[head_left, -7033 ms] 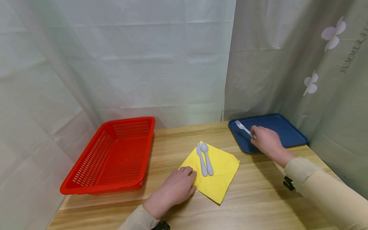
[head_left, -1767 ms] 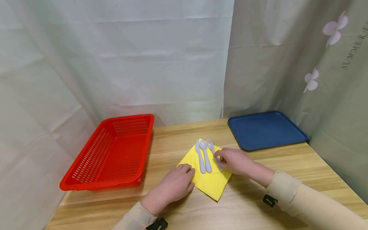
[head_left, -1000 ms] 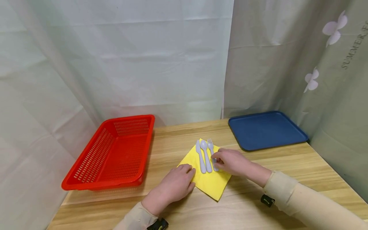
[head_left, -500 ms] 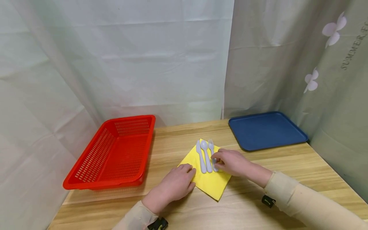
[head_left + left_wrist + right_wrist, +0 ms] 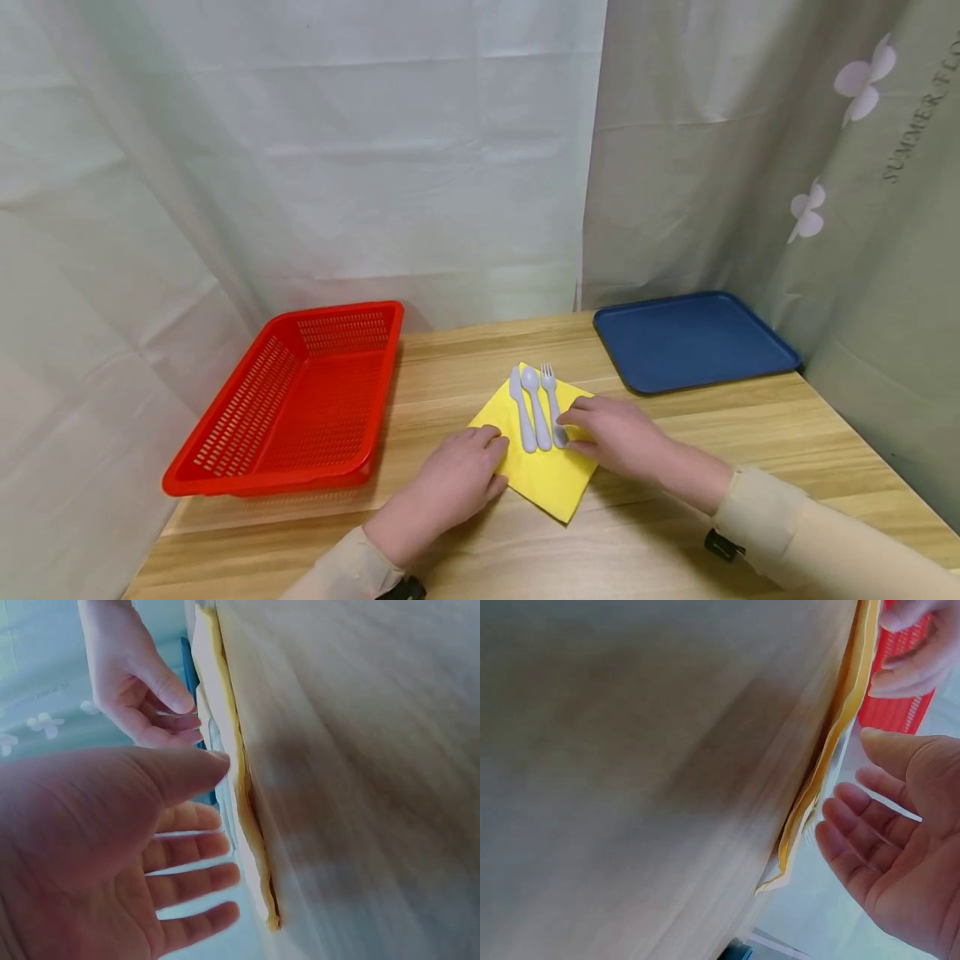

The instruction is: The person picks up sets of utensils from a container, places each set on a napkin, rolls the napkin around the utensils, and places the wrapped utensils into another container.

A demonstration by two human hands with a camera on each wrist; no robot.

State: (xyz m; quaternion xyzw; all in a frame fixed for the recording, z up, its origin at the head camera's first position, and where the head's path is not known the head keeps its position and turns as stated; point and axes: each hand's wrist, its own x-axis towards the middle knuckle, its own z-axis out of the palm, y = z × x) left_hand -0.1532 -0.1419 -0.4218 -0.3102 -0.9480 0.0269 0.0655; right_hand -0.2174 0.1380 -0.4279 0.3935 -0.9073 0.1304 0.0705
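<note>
A folded yellow napkin (image 5: 551,487) lies on the wooden table in the head view. On it, side by side, are a pale lilac knife (image 5: 522,412), spoon (image 5: 537,412) and fork (image 5: 553,408). My left hand (image 5: 457,475) rests its fingertips on the napkin's left edge and holds nothing. Beside the fork's handle hovers my right hand (image 5: 618,437), thumb and fingers parted. In the right wrist view that right hand (image 5: 900,840) has relaxed fingers with nothing between them. The left wrist view shows the left hand (image 5: 112,840) with its fingers spread at the napkin's edge.
A red perforated basket (image 5: 375,417) stands at the left of the table. The blue tray (image 5: 697,342) lies at the back right, with nothing on it. Pale curtains (image 5: 420,167) hang behind the table and at both sides.
Over these frames, my right hand carried the fork from the blue tray onto the napkin, straightened it beside the spoon, then let go and drew slightly right. My left hand stayed at the napkin.
</note>
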